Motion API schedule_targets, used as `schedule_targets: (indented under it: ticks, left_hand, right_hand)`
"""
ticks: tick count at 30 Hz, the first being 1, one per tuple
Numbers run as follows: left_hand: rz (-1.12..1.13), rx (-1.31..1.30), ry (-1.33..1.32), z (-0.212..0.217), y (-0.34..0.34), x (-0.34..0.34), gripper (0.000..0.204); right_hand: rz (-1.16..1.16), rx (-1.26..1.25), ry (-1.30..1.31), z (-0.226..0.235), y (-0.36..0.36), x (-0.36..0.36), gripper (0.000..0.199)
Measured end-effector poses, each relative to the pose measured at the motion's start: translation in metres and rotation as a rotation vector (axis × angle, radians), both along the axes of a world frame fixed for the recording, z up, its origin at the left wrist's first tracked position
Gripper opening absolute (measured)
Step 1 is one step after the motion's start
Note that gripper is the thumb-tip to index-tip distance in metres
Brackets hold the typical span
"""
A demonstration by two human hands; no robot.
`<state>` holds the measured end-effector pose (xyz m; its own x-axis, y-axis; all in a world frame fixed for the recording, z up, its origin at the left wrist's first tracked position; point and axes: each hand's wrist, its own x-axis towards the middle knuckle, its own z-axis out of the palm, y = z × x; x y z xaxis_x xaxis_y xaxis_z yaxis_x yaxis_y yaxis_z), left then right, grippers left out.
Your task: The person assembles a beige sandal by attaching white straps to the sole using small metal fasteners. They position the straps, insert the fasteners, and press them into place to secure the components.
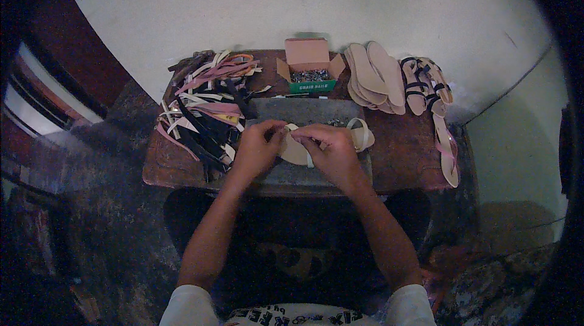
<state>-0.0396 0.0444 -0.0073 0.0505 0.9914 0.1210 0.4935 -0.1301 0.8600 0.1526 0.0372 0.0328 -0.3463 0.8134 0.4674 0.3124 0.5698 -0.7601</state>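
Note:
A beige sandal sole (294, 153) lies on a grey slab in front of me, with a pale strap (310, 160) at its side. At its far edge, my left hand (260, 148) is closed in a pinch. My right hand (333, 148) also pinches there, its fingertips close to the left ones. What lies between the fingertips is too small to make out. To the right of my right hand shows a beige sole part with a white strap loop (365, 133); the hand hides whether it belongs to the same sandal.
Left on the wooden table (398, 168) lies a heap of black, pink and cream straps (210, 113). Behind the grey slab (274, 174) stands an open green box (311, 87) of small nails. Right are stacked beige soles (368, 73), black-strapped sandals (417, 88) and a pink-strapped sandal (449, 158).

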Motion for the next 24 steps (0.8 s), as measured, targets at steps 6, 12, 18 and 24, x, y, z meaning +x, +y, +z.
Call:
schedule_targets:
  ticks: [6, 12, 18, 24]
  left_hand:
    - [-0.043, -0.146, -0.286, 0.006, -0.007, 0.001, 0.038]
    - [-0.004, -0.275, -0.361, 0.006, -0.006, -0.002, 0.038]
    - [-0.035, -0.295, -0.43, 0.004, -0.008, -0.002, 0.037]
    - [-0.065, -0.276, -0.36, 0.009, -0.009, -0.002, 0.037]
  right_hand:
    - [-0.019, 0.015, 0.007, -0.005, 0.002, 0.001, 0.015]
    - [-0.016, 0.009, 0.023, 0.0, 0.0, 0.001, 0.015]
    - [0.032, -0.105, 0.101, 0.011, -0.009, -0.002, 0.015]
    - [0.024, -0.244, 0.229, 0.005, -0.008, -0.002, 0.014]
